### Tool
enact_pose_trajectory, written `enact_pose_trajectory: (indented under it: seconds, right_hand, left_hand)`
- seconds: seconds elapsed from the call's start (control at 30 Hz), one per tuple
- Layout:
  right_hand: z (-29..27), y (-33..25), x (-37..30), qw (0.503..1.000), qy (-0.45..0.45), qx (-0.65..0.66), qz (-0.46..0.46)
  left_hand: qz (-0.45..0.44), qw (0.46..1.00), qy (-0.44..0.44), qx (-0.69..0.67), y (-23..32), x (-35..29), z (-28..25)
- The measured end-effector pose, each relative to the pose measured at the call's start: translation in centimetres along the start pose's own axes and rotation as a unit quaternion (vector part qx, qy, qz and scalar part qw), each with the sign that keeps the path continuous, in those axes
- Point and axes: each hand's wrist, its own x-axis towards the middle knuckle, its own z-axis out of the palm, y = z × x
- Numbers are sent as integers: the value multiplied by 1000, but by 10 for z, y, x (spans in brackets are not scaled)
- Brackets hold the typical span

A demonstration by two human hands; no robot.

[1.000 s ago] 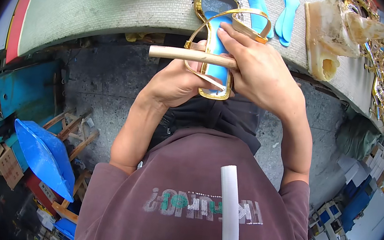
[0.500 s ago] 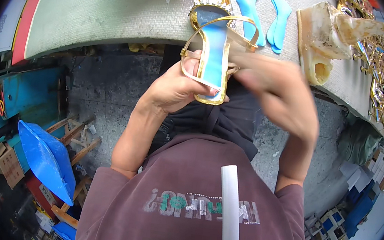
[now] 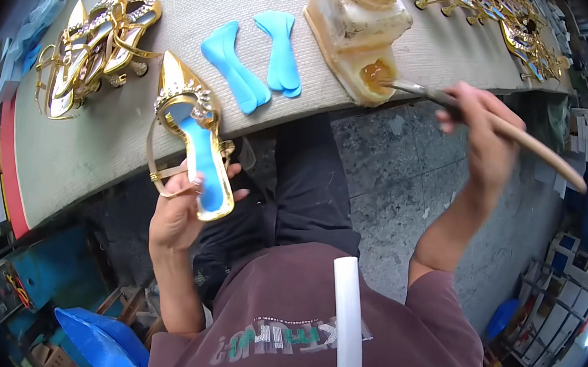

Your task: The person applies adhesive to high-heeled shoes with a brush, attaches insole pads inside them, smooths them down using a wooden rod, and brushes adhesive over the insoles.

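A gold pointed-toe slingback shoe (image 3: pixel 201 151) with sparkling trim and a blue inner sole is in my left hand (image 3: pixel 178 208). My fingers wrap round its heel end, and its toe points away over the bench edge. Out to the right, my right hand (image 3: pixel 483 124) grips a brush (image 3: pixel 541 148) with a wooden handle and a dark collar. The brush's tip reaches into the round opening of a grimy, cream-coloured pot (image 3: pixel 352 35), where amber, glue-like stuff shows. Blue insole pieces (image 3: pixel 238 70) lie between shoe and pot, beside another blue stack (image 3: pixel 284 52).
Several gold shoes (image 3: pixel 101 41) stand at the bench's left, and more gold shoes (image 3: pixel 511 27) crowd its far right. The grey bench (image 3: pixel 176 10) ends in front of my legs. A blue plastic seat (image 3: pixel 101 346) is at lower left.
My right hand has gone from beside the shoe out to the pot and now shows a brush. The view has swung, putting the pot nearer the middle; my left hand still holds the shoe.
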Motion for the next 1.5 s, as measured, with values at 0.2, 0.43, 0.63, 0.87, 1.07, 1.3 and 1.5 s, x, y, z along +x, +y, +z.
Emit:
enact_pose_trajectory:
  seconds: [0.2,0.43,0.63,0.87,1.07,1.3,1.5]
  right_hand:
    - [-19,-13,-5,997,26,15,-66]
    - [-77,9,-8,982,112,44,-145]
    - [-20,-5,-60,942,38,205,-264]
    - [182,-38,-80,921,-75,23,-381]
    - [233,-11,-61,917,-80,38,-389]
    - [206,-28,-87,936,-121,-25,-330]
    - [225,-21,-84,927,-72,-63,-363]
  left_hand:
    - [70,990,5,126,-3,16,0]
    - [127,983,130,-1,-21,18,-6]
    - [168,974,98,113,-24,21,35]
    - [180,977,110,19,-25,22,29]
    - [163,981,48,94,-12,19,11]
    - [109,982,73,135,-7,13,-2]
    - [179,966,61,178,-22,19,-2]
